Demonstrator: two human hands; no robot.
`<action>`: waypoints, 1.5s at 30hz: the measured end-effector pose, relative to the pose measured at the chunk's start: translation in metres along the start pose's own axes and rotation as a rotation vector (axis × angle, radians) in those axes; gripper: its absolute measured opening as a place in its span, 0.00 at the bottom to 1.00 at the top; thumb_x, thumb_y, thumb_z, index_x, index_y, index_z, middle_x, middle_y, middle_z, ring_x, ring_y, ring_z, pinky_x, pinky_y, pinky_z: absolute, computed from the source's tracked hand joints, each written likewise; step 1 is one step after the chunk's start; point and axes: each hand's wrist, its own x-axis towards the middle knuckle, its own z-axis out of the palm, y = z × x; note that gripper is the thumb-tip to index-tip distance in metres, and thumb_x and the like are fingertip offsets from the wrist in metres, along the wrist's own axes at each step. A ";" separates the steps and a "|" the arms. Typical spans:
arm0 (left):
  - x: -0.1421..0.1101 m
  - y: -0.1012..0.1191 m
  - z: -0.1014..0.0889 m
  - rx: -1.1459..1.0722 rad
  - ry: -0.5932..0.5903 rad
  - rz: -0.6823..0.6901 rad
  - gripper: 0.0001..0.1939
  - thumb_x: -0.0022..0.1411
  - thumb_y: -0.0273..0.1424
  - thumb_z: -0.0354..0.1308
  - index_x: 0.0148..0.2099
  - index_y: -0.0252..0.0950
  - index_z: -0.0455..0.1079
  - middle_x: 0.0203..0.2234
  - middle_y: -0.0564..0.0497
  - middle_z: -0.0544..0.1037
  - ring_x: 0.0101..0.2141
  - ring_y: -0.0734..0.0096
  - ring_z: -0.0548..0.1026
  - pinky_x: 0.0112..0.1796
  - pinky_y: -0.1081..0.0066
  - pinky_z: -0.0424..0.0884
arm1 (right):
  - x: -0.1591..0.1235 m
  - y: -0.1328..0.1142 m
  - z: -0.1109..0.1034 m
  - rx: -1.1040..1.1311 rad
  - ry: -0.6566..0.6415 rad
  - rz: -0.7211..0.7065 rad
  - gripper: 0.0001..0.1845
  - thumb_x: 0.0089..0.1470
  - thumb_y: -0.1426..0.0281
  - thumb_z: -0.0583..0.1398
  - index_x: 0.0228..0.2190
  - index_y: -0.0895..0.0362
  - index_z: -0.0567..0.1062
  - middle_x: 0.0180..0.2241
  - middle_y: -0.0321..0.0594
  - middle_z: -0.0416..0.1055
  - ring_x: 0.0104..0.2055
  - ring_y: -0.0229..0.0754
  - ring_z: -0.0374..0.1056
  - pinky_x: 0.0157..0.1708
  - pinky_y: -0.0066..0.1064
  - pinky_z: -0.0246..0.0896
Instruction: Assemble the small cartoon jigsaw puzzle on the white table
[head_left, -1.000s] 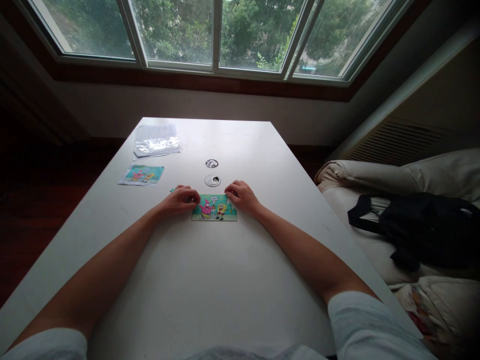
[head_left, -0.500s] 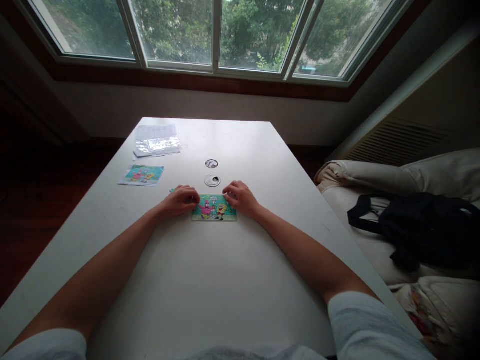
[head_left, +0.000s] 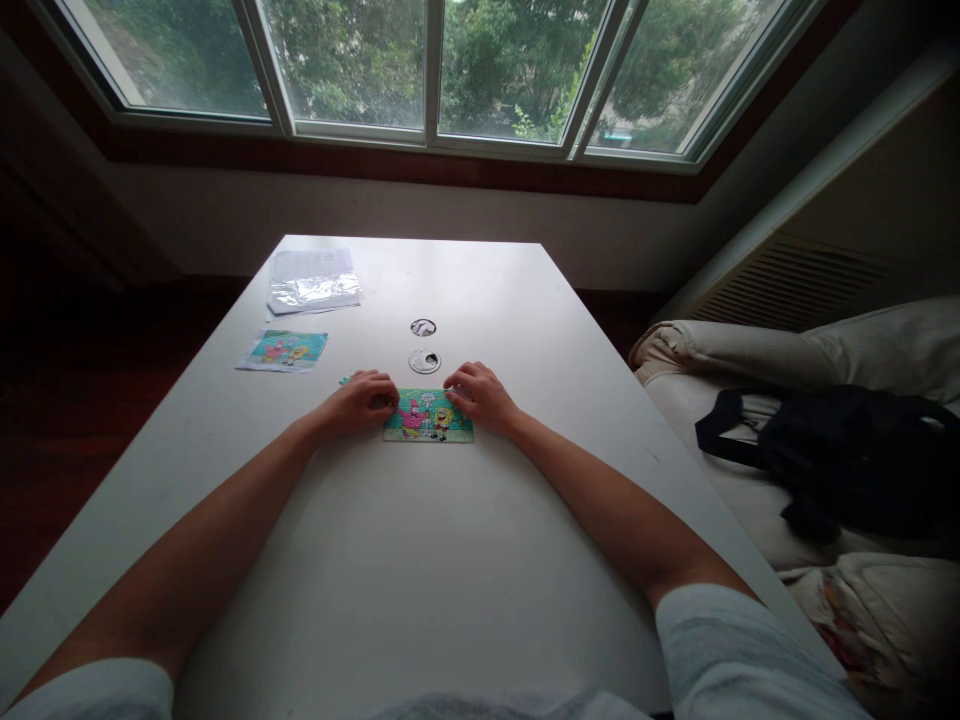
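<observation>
A small rectangular jigsaw puzzle (head_left: 427, 418) lies flat on the white table, showing pink and yellow cartoon figures on teal. At its upper left edge, my left hand (head_left: 363, 400) has its fingers curled closed against the puzzle. My right hand (head_left: 481, 396) presses bent fingers on the upper right corner and hides part of it. A tiny teal piece (head_left: 344, 380) peeks out behind my left hand; most of it is hidden. Above the puzzle, two round discs or table inserts (head_left: 424, 361) sit one behind the other.
A printed sheet (head_left: 283, 351) with a similar cartoon picture lies to the left. Behind it rests a clear plastic bag over papers (head_left: 313, 283). The white table (head_left: 420, 580) narrows toward the window. On the right, a dark bag (head_left: 855, 460) lies on a pale sofa (head_left: 795, 350).
My right hand's fingers have shifted very slightly left along the puzzle's top edge. Everything else looks the same.
</observation>
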 end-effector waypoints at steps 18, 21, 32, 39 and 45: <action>0.000 0.005 -0.007 0.050 -0.053 0.024 0.07 0.65 0.36 0.58 0.34 0.39 0.71 0.32 0.53 0.78 0.39 0.65 0.71 0.49 0.63 0.59 | 0.001 -0.003 -0.002 -0.006 -0.011 0.007 0.07 0.60 0.68 0.62 0.39 0.52 0.80 0.40 0.43 0.72 0.46 0.48 0.64 0.48 0.41 0.60; 0.001 0.002 -0.006 0.019 -0.060 0.016 0.09 0.65 0.39 0.60 0.35 0.40 0.72 0.33 0.52 0.78 0.39 0.64 0.71 0.49 0.62 0.59 | 0.001 -0.004 -0.003 -0.007 -0.012 0.007 0.07 0.60 0.68 0.62 0.39 0.51 0.80 0.41 0.43 0.72 0.46 0.48 0.64 0.48 0.41 0.60; 0.001 0.002 -0.004 0.024 -0.058 0.008 0.10 0.66 0.41 0.59 0.38 0.41 0.73 0.34 0.51 0.79 0.40 0.62 0.71 0.48 0.63 0.60 | 0.001 -0.003 -0.003 -0.006 -0.022 0.007 0.07 0.61 0.68 0.62 0.40 0.51 0.80 0.40 0.43 0.72 0.45 0.48 0.63 0.48 0.41 0.60; 0.001 0.000 -0.002 0.011 -0.045 -0.002 0.09 0.68 0.38 0.56 0.40 0.41 0.75 0.35 0.50 0.79 0.40 0.62 0.71 0.48 0.62 0.61 | 0.000 -0.002 -0.002 -0.002 -0.011 0.002 0.06 0.61 0.68 0.62 0.39 0.51 0.80 0.40 0.42 0.72 0.46 0.48 0.63 0.48 0.41 0.60; 0.000 0.003 -0.005 0.003 -0.061 -0.002 0.09 0.65 0.40 0.59 0.41 0.42 0.75 0.34 0.50 0.79 0.41 0.61 0.72 0.48 0.62 0.61 | 0.001 -0.001 -0.001 -0.001 -0.012 0.003 0.06 0.61 0.69 0.62 0.39 0.51 0.80 0.40 0.42 0.72 0.45 0.48 0.64 0.48 0.41 0.60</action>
